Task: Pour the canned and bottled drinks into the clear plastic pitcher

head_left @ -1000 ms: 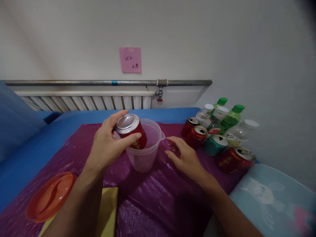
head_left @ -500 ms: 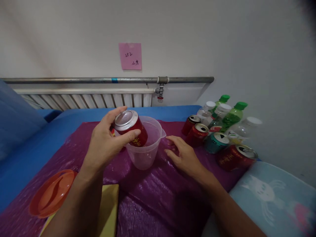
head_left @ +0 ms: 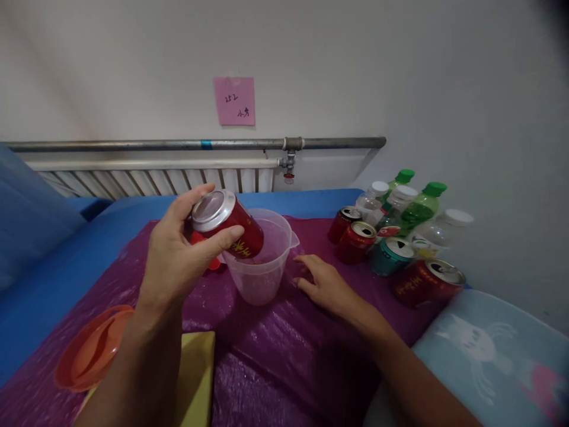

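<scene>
A red can (head_left: 244,234) is gripped in my left hand (head_left: 173,249), tilted with its silver base up to the left and its other end down over the mouth of a clear plastic jug (head_left: 258,284). The jug stands upright on a purple plastic sheet (head_left: 267,367), its spout toward the right. My right hand (head_left: 322,284) is just right of the jug, not touching it, with its fingers apart and nothing held. Behind my left hand, a red object (head_left: 214,264) is partly hidden.
Several cans (head_left: 356,242) and bottles (head_left: 418,212) stand at the right, by a light blue patterned cloth (head_left: 480,362). An orange dish (head_left: 95,350) and a yellow block (head_left: 195,379) lie front left. A radiator (head_left: 160,181) runs along the wall.
My left hand has moved slightly left and up, tipping the can closer to horizontal. My right hand has shifted a little down and away from the jug's spout.
</scene>
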Available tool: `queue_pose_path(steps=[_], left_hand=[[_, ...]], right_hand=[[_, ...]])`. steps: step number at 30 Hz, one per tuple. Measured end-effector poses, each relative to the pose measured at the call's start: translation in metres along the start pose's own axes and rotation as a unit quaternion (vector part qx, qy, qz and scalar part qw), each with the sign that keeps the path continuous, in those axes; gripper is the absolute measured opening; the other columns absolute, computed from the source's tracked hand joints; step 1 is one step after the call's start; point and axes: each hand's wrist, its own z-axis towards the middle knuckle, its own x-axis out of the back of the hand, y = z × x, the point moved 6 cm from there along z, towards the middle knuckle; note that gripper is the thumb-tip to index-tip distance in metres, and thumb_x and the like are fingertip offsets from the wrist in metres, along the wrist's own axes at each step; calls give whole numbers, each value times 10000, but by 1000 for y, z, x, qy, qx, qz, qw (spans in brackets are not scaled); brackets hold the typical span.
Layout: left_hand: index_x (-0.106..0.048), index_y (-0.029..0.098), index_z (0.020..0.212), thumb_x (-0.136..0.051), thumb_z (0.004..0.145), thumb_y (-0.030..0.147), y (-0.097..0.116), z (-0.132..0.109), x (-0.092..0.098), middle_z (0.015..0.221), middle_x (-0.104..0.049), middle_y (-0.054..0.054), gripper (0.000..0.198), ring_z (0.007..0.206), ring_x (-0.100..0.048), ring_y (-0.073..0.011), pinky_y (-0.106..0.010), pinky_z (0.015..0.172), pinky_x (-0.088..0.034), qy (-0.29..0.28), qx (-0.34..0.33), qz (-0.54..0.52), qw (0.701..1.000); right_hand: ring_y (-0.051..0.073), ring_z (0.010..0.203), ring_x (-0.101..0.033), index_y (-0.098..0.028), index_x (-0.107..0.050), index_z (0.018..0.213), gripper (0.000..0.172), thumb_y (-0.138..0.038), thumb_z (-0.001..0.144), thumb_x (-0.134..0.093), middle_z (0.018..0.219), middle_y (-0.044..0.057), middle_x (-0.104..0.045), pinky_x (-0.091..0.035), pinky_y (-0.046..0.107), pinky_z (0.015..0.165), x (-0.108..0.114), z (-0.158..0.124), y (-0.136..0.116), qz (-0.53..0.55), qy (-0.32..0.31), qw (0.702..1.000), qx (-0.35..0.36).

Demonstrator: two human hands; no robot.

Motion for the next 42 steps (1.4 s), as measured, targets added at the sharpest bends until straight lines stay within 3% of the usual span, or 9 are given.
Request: queue_pose_path(steps=[19,34,42], left_hand=[[-658,320,1166,-853,608,355,-8,4,1,1147,-658,-13,592,1007,-623,-225,-343,862,-523,3,-33,-12,999],[-657,304,1176,-843,627,336,-6,4,2,1172,-652,-22,581,1066,-617,-246,-371,921,-530,11,-24,-8,1000],[-642,276,1201,-843,625,321,-3,7,14,1238,-636,-25,612,1127,-599,-259,-410,990,-504,56,-14,-34,998]], right_hand=[[248,1072,-603,-118,-564,1227,403,-169,827,-567,1174,153,-622,-490,378,899,-2,1,-4,-17,-69,997,-29],[261,1061,-609,-111,-586,1239,438,-207,812,-586,1173,157,-639,-460,371,930,-11,-5,2,-49,-143,988,-36],[262,1038,-602,-111,-603,1199,397,-206,814,-575,1154,155,-640,-445,375,932,-13,-5,1,-63,-159,985,-37]])
